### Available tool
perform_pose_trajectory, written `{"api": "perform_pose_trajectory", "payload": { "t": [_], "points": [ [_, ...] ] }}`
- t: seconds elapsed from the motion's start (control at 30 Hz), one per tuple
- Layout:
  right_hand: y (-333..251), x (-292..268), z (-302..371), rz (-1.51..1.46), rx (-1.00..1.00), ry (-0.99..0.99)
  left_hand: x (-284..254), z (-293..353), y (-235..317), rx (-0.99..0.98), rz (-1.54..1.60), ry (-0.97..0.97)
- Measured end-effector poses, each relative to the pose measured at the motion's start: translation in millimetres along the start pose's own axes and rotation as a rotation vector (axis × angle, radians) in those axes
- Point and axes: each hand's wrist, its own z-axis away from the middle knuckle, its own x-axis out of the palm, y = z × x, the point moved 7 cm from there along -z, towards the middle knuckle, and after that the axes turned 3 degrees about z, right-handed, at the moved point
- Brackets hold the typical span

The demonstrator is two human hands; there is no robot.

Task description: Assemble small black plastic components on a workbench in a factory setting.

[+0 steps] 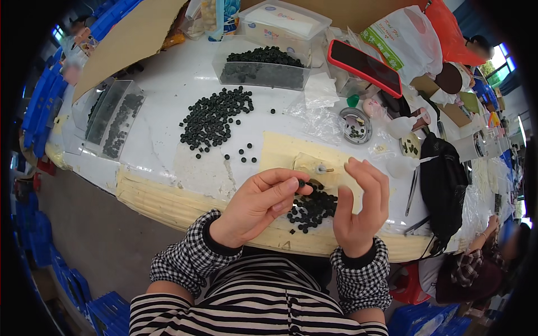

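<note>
Between thumb and forefinger, my left hand [263,201] pinches a small round black part [301,183]. My right hand [363,201] is open beside it, fingers raised and apart, with nothing seen in it. Below and between the hands lies a pile of small black parts [314,210] near the table's front edge. Just beyond them, a small block with a metal pin [324,168] sits on a yellowish sheet [274,148]. A larger heap of the black parts [210,117] is spread on the white table to the left.
A clear bin of black parts [263,64] stands at the back, another clear bin [115,120] at the left. A red-framed phone [364,67] leans at the back right, near a round metal tin [355,126]. Tweezers [412,193] and a black bag [443,185] lie right. Another person sits far right.
</note>
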Motion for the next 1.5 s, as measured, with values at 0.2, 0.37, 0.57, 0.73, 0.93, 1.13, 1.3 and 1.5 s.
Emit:
{"api": "perform_pose_trajectory", "payload": {
  "t": [0.2,0.37,0.57,0.73,0.93,1.13,1.3,1.5],
  "points": [
    [-34.4,13.6,15.4,-0.322,-0.353,-0.207,0.1,-0.9,-2.5,-0.001,0.028,-0.04],
    [-33.3,5.0,17.7,-0.307,-0.349,-0.134,0.3,-0.9,-3.1,0.021,0.016,-0.029],
    [-18.0,5.7,8.4,-0.203,-0.123,-0.122,1.5,4.2,17.6,0.273,-0.275,0.087],
    [-18.8,19.4,12.7,-0.296,-0.038,-0.244,0.3,6.4,23.0,0.408,-0.407,0.125],
    [-14.6,23.4,14.6,-0.417,0.043,-0.252,0.8,9.2,23.7,0.427,-0.448,0.161],
    [-11.4,24.0,16.6,-0.451,0.071,-0.262,0.8,9.8,25.2,0.466,-0.496,0.158],
    [-12.4,23.6,16.2,-0.463,0.056,-0.265,1.8,10.0,25.0,0.467,-0.459,0.16],
    [-12.3,22.8,15.7,-0.434,0.041,-0.26,2.7,10.7,26.0,0.483,-0.464,0.15]
  ]
}}
